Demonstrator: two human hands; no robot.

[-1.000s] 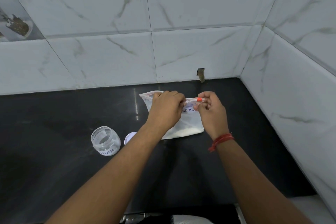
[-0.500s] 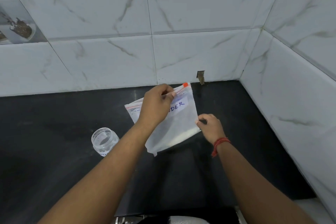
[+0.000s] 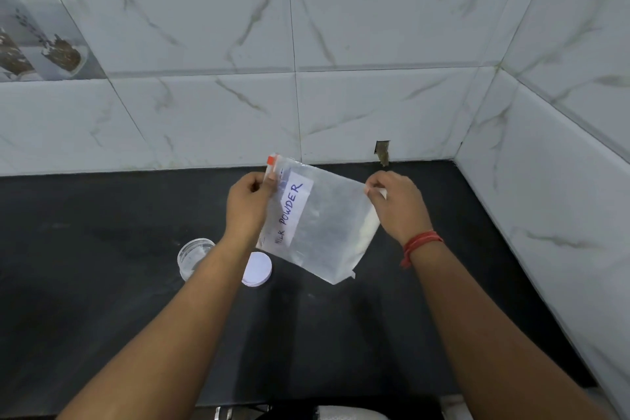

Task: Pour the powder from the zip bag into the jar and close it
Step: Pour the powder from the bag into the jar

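Two hands hold one zip bag up above a black table [image 3: 102, 300], in a corner of pale marble-look wall tiles [image 3: 375, 27]. Far left on the wall sits a tile with a brown printed pattern [image 3: 44, 44]. Next, on the table, stands the clear jar [image 3: 192, 254] — upright, its mouth uncovered, partly hidden behind the left forearm. Just to its right the white lid [image 3: 258, 269] lies flat on the table, apart from the jar, its left edge also behind that forearm.

Above them the left hand [image 3: 247, 206] pinches the zipper edge of the zip bag [image 3: 320, 225] between thumb and curled fingers, close beneath the small orange slider [image 3: 271, 160]. The bag hangs turned on its side, clear of the table, zipper edge to the left. A white label [image 3: 291, 210] on it reads MILK POWDER in blue, running upward. White powder [image 3: 368, 228] shows inside, gathered along the bag's right edge.

On the right, the right hand [image 3: 397, 206] pinches the bag's upper right corner with curled fingertips — a red thread band [image 3: 421, 244] circles that wrist. Behind it, low on the back wall, is a small dark notch [image 3: 382, 152].
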